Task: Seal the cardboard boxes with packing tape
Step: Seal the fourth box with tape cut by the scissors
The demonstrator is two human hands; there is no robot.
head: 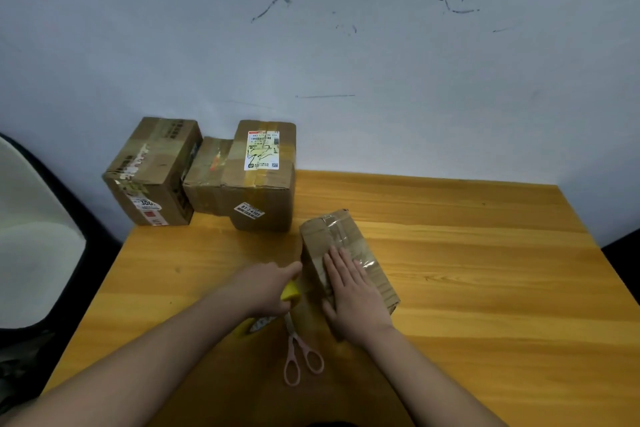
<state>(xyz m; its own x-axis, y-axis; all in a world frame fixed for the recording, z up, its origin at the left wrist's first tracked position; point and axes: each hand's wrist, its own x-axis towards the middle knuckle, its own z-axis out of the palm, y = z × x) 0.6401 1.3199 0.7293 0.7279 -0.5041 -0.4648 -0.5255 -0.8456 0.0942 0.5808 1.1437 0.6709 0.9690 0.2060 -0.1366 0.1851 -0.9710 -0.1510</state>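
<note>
A small cardboard box [346,243] lies on the wooden table [467,270], with clear packing tape running along its top. My right hand [353,295] rests flat on the box's near end, fingers straight, pressing the tape. Just left of the box, my left hand [266,288] grips a yellow tape roll [290,292], which it mostly hides. Pink-handled scissors [300,354] lie on the table below the hands, blades pointing toward the box.
Three taped cardboard boxes stand at the table's back left against the wall: one with a red label [152,173], a low middle one [207,177], and a taller one with a white shipping label [263,177]. A white chair [34,225] is at left.
</note>
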